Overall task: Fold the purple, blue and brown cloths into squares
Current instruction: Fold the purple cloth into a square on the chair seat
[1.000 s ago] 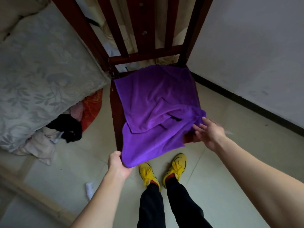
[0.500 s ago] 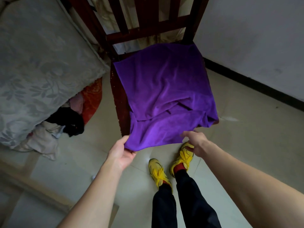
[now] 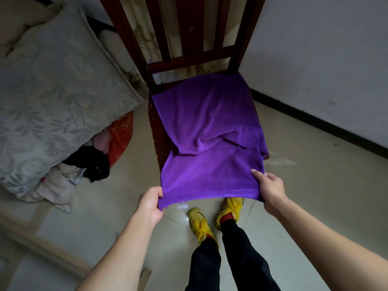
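Both hands pinch the near corners of a purple cloth (image 3: pixel 210 131) spread rumpled over a wooden chair (image 3: pixel 156 131), the left hand (image 3: pixel 150 203) and right hand (image 3: pixel 269 186) closed on its overhanging edge, above yellow shoes (image 3: pixel 199 224) and beside a mattress (image 3: pixel 52 91).

open tiled floor (image 3: pixel 315 196) right of the chair (image 3: pixel 159 143), mattress (image 3: pixel 52 91) and clothes pile (image 3: pixel 88 164) crowding its left

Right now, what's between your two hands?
The head view shows only the near edge of the purple cloth, stretched from the left hand to the right hand; both grip it.
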A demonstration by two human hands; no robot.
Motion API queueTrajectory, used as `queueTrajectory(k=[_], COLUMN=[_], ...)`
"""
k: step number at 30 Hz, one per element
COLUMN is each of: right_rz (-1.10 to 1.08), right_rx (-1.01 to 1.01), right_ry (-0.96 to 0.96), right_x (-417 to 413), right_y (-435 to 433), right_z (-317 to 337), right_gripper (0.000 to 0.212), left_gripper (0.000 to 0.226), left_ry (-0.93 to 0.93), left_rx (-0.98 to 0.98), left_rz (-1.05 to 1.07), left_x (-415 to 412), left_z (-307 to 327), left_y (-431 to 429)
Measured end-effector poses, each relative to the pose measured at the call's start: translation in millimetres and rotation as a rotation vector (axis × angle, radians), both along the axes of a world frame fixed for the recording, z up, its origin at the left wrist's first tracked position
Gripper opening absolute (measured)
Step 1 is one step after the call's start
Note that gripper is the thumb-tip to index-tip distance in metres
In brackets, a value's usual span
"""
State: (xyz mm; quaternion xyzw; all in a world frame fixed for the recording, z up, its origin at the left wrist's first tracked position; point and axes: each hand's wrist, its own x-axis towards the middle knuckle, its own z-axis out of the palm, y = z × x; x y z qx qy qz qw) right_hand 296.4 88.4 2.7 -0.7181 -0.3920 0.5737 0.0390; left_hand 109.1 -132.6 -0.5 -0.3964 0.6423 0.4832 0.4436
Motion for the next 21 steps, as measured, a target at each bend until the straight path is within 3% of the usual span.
queueTrajectory(k=[2,5,10,12,15,21], right_rz=[-0.012,-0.014,-0.033,0.01,0.065,0.102], right_rx=[-0.014,-0.018,0.066,0.136,0.193,-0.013], right_ry=[0.06,0.115,0.041,-0.01,-0.032,0.026], right_x=[7.0,15.6,33.6,44.3,63.0,99.7], right_y=[2.0,3.7,-3.5,-5.6,-5.5,-4.5], right_z=[19.8,42.6,61.9,65.2,74.2,99.9], right_gripper=[0.024,0.017,0.022,0.025,0.024,0.008], left_gripper=[0.027,0.015,0.015,0.004,0.009,0.012], left_ry=[0.022,-0.009,-0.026,0.015,0.063,0.109], left_rx=[-0.081,-0.103,-0.11,-0.136,-0.173,-0.242], left_rz=[-0.001,-0.046,-0.134,-0.096,-0.013,0.065], left_x=[10.2,25.1,51.7,62.5,82.4,129.0], left_z=[10.4,28.9,58.3,61.6,63.4,78.5], left_y=[-4.0,-5.3,-11.2,-16.9,-27.5,-37.4])
